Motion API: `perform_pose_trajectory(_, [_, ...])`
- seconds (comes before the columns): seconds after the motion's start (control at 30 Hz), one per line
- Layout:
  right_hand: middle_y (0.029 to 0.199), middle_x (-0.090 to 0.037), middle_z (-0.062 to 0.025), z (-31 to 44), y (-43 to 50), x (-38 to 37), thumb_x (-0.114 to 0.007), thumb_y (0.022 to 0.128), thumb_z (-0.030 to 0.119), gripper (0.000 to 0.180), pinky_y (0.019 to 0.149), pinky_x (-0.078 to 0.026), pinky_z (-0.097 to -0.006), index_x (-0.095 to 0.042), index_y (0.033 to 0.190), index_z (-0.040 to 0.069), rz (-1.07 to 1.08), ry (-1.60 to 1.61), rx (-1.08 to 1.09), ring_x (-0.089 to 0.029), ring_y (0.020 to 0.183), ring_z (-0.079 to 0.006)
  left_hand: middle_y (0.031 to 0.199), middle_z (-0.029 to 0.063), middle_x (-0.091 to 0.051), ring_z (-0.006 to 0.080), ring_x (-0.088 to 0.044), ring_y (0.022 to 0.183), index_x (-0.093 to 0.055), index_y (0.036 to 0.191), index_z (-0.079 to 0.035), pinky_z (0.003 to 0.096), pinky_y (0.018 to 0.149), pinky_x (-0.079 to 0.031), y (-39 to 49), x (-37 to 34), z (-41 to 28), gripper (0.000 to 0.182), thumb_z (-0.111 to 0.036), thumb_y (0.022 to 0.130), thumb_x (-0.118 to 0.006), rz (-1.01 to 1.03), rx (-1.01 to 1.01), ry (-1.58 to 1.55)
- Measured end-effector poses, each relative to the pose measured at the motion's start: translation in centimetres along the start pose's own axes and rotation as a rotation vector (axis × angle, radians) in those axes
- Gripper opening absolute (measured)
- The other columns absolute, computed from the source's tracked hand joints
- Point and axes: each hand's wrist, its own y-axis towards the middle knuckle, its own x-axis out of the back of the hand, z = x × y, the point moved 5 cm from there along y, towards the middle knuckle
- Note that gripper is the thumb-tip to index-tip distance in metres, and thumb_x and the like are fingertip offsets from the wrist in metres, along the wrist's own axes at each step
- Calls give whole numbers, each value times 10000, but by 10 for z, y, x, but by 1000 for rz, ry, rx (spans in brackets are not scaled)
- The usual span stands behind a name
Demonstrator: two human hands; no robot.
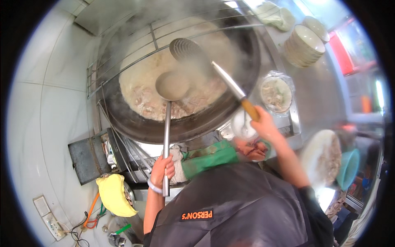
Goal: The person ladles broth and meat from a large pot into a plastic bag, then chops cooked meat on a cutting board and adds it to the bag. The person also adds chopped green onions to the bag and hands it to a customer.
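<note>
My left hand [163,169] is closed around the metal handle of a ladle [172,85], whose bowl holds pale broth. In my right hand [264,123] is the wooden grip of a perforated skimmer [186,50], tilted over the broth; steam blurs part of its head. Both tools are above or at the surface of the cloudy broth [139,72], which has pieces that look like meat near its lower edge. A large dark wok [148,132] contains the broth. Steam veils the far side.
A wire rack [154,37] spans the wok. A plastic-lined bowl of food [276,94], stacked bowls [304,46] and a white bowl with a spoon [243,125] stand to the right. Green cloth [209,159] and a reddish rag [253,148] lie at the near edge. A yellow cloth [115,196] hangs lower left.
</note>
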Motion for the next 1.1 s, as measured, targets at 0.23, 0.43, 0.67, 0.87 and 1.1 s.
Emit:
perform_pose_trajectory(0.23, [650, -535, -30, -16, 43, 23, -621, 764, 73, 347, 420, -378, -254, -535, 1081, -38, 398, 915, -392, -502, 479, -105, 615, -17, -360, 62, -330, 399, -450, 1085, -27, 220, 344, -310, -49, -27, 6, 152, -59, 937, -436, 61, -36, -44])
perform_pose_trajectory(0.43, [715, -581, -45, -44, 156, -42, -660, 825, 96, 233, 457, -456, -256, -561, 1018, 13, 346, 1239, -511, -549, 560, -108, 587, -22, -351, 49, -312, 358, -429, 1113, -23, 210, 312, -294, -78, -62, -2, 202, -58, 915, -453, 94, -29, 91])
perform_pose_trajectory(0.67, [1037, -658, -117, -84, 209, 45, -715, 758, 247, 481, 831, -505, -304, -604, 1153, -3, -206, 254, -212, -627, 930, -205, 568, -14, -342, 63, -326, 355, -424, 1128, -37, 224, 316, -290, -91, -96, -7, 210, -66, 925, -471, 228, 129, 154])
perform_pose_trajectory(0.87, [1035, -648, -50, -145, 84, 154, -666, 799, 271, 381, 721, -497, -300, -646, 1105, 45, -378, 428, -345, -590, 895, -143, 570, -12, -363, 69, -345, 353, -430, 1118, -24, 229, 319, -298, -72, -125, -9, 221, -70, 914, -502, 330, 210, 282])
perform_pose_trajectory(1.1, [1002, -620, -12, -170, -92, 171, -643, 826, 238, 307, 739, -474, -284, -631, 1077, 61, -523, 567, -605, -569, 899, -122, 570, -12, -372, 65, -359, 355, -454, 1089, 2, 217, 310, -303, -39, -163, -8, 209, -54, 893, -498, 377, 132, 516])
